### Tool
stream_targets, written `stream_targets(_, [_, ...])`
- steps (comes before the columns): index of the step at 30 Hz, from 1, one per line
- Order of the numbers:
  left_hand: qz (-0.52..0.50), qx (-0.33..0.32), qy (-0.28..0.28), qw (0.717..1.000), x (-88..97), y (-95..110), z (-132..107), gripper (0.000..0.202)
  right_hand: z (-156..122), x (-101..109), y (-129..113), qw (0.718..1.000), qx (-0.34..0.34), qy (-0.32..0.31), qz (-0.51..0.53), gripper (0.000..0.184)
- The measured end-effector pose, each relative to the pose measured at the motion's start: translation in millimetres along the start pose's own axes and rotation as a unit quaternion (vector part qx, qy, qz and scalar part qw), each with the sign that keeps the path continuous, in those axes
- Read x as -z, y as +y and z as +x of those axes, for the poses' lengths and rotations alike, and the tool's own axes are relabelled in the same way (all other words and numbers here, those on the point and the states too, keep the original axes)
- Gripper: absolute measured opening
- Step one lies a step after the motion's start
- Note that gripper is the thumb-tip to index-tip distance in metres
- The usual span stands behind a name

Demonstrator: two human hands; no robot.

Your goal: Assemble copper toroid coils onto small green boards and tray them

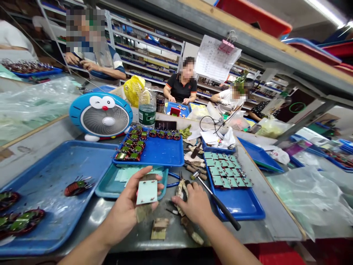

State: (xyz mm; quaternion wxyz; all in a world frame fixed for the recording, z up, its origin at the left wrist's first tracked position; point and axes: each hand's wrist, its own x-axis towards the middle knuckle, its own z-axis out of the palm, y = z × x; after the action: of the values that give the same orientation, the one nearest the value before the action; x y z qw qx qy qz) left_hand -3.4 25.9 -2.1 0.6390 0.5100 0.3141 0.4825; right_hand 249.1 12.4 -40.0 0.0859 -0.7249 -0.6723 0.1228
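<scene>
Two hands work over a grey metal worktop. The left hand is closed on a pale green card, with the thumb along one edge and the fingers behind it. A brownish strip hangs below the card. The right hand sits curled over a heap of torn tan strips, just beside the shaft of a small hammer; I cannot tell whether it has hold of anything. One loose strip piece lies on the worktop below the hands.

Behind the left hand, a teal tray holds more pale green cards. Beyond that, a blue tray carries rows of copper-wound coil components. A wider blue tray to the left holds similar coils. To the right, another blue tray bears neat rows of components capped with green cards.

Farther back stand a round blue desk fan and a water bottle. A co-worker in a black shirt sits across the worktop.
</scene>
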Motion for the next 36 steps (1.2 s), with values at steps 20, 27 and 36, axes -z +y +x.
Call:
stream_targets(20, [0.003, 0.090, -0.010, 0.996, -10.9, 18, 2, 0.036, -34, 22, 27, 0.745, -0.107, 0.050, 0.657, 0.052])
stream_targets(27, [0.045, 0.137, -0.009, 0.989, -18.3, 12, 2, 0.049, -72, 43, 1, 0.553, -0.115, -0.102, 0.819, 0.051])
stream_targets(36, [0.107, 0.129, -0.053, 0.984, -19.6, 23, -5, 0.054, -77, 112, -45, 0.948, 0.052, -0.149, 0.276, 0.004])
